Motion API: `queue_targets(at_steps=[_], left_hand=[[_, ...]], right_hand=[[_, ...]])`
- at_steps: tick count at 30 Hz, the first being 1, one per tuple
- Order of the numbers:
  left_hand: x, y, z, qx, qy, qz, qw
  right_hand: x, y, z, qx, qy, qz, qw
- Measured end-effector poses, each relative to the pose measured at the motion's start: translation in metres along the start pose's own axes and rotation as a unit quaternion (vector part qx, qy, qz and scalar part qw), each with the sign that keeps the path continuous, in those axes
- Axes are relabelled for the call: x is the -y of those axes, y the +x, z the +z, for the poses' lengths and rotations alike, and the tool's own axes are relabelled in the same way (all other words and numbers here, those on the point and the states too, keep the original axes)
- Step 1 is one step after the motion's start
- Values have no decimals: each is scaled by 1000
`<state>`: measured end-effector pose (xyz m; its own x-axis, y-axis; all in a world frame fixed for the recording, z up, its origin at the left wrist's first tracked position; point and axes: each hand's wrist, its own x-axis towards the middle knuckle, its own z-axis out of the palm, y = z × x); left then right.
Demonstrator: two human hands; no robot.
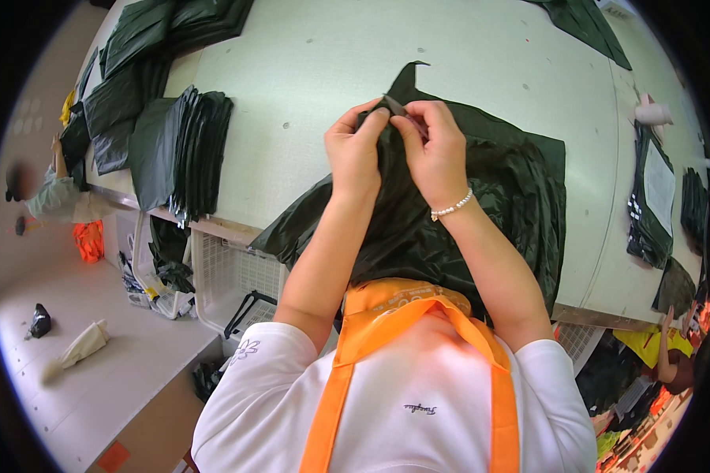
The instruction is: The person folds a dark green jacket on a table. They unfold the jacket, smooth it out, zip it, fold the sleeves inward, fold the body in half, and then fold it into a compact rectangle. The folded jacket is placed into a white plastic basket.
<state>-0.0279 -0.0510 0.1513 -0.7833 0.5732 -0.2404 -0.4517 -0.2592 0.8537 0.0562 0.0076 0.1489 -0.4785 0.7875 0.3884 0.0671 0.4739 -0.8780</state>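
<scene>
One glossy dark fabric piece (497,201) spreads over the pale surface (292,87) from the orange apron (343,382) forward. Beyond, left hand (356,150) and right hand (437,150) each pinch its upper part; any tool in the right grip, I cannot tell. Small, level pinches with slack cloth should limit puckering. Farther left: a folded dark stack (155,150).

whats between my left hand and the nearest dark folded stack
In the head view, pale tabletop with a small grey spot lies between left hand and dark folded stack.
</scene>
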Motion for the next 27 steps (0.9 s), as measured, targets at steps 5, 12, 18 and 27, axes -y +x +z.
queue_targets(at_steps=[5,12,18,27], left_hand=[[13,39,-16,-26,121,54,991],[58,64,33,83,540,287,787],[182,48,153,421,568,224,671],[235,49,255,580,483,-84,651]], right_hand=[[-38,-6,-44,-51,46,106,992],[-219,-54,-242,-240,-309,220,894],[-251,-56,-263,-113,-131,360,917],[-198,-18,-305,-98,-4,344,934]])
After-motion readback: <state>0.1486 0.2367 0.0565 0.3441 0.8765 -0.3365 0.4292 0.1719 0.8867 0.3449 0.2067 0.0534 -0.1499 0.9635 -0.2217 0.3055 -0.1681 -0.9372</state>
